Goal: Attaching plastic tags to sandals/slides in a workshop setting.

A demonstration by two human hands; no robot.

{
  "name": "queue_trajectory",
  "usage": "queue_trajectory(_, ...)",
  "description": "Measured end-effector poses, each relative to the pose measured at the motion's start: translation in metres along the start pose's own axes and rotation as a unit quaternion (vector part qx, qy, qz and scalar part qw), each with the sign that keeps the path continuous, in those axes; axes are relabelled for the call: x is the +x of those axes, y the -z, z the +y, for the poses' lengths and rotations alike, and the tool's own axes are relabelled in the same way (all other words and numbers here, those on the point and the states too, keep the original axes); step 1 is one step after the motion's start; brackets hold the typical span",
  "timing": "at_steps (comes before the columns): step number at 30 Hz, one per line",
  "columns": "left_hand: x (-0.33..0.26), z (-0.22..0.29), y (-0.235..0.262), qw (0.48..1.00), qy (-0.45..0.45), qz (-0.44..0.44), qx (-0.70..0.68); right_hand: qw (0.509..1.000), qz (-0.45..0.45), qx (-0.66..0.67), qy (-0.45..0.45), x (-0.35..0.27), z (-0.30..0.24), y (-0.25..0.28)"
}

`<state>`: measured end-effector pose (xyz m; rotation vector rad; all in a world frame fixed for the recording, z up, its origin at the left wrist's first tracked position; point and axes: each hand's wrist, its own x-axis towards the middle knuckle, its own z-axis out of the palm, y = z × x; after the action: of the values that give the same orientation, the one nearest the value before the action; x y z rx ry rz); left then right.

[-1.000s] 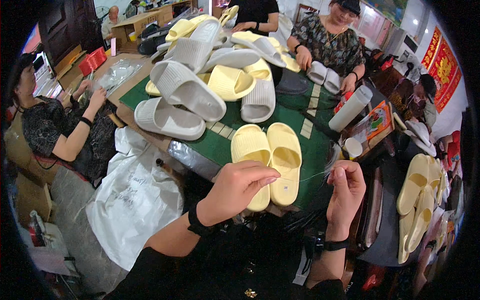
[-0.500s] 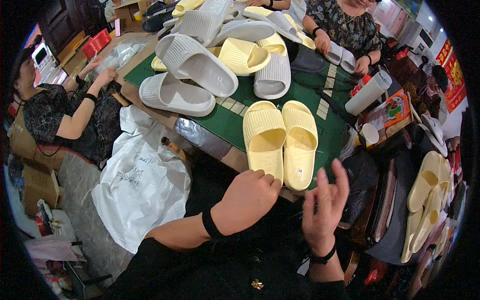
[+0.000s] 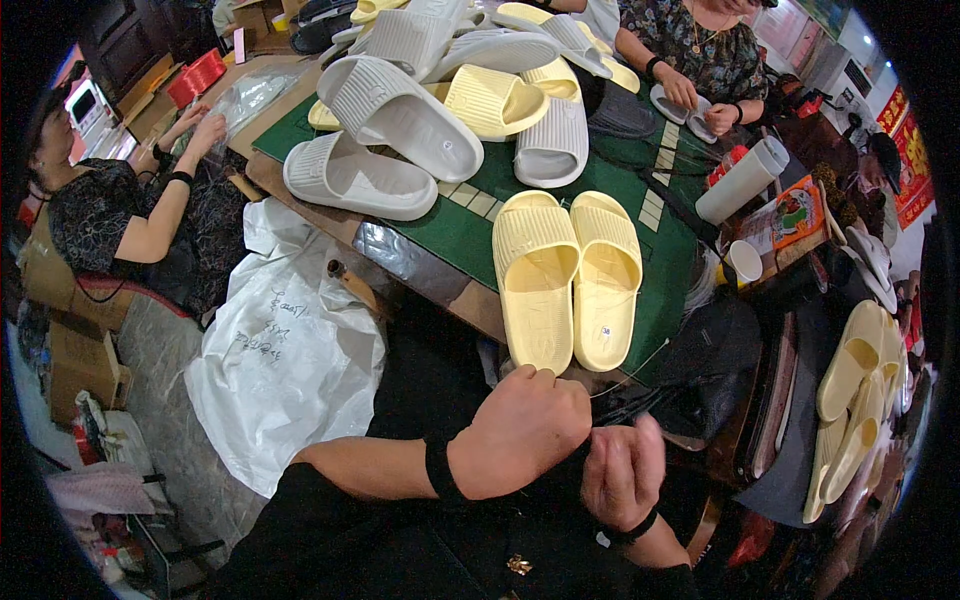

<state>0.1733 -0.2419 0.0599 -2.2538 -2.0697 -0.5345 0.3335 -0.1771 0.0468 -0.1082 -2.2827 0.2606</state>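
Observation:
Two yellow slide slippers, the left one point(image 3: 536, 290) and the right one point(image 3: 606, 300), lie side by side at the table's near edge, toes pointing away. My left hand point(image 3: 520, 430) is closed in a fist, its knuckles close to the left slipper's heel; what its fingers grip is hidden. A thin pale strand point(image 3: 640, 368) stretches rightward from beside that fist, below the right slipper's heel. My right hand point(image 3: 625, 470), fingers curled in and slightly blurred, is just right of the left fist; I cannot make out anything in it.
Grey and yellow slippers point(image 3: 400, 110) are piled on the green mat point(image 3: 470, 240). A white cylinder point(image 3: 742, 180) and paper cup point(image 3: 743, 262) stand right. More yellow slippers point(image 3: 855, 390) lie far right, a white sack point(image 3: 290, 360) left. Co-workers sit left and across, one touching grey slippers point(image 3: 683, 108).
My right hand has drawn down and inward, its raised fingers now curled. My left fist has shifted slightly right and down. The view has moved a little.

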Motion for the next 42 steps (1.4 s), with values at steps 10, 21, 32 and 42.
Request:
queue_trajectory(10, 0.003, -0.004, 0.005, 0.999, -0.018, -0.013, 0.033, 0.984, -0.072, 0.030, -0.158, 0.010, 0.017, -0.018)
queue_trajectory(21, 0.003, -0.003, 0.019, 0.998, -0.051, 0.026, 0.014, 0.954, -0.015, 0.083, -0.289, -0.001, 0.035, -0.005)
queue_trajectory(32, -0.007, -0.028, 0.027, 0.996, -0.032, 0.057, -0.062, 0.977, 0.001, 0.009, -0.213, 0.018, 0.056, -0.002)
queue_trajectory(42, -0.007, -0.049, 0.004, 0.997, 0.024, 0.046, -0.050, 0.968, -0.053, 0.024, -0.244, 0.021, 0.073, -0.026)
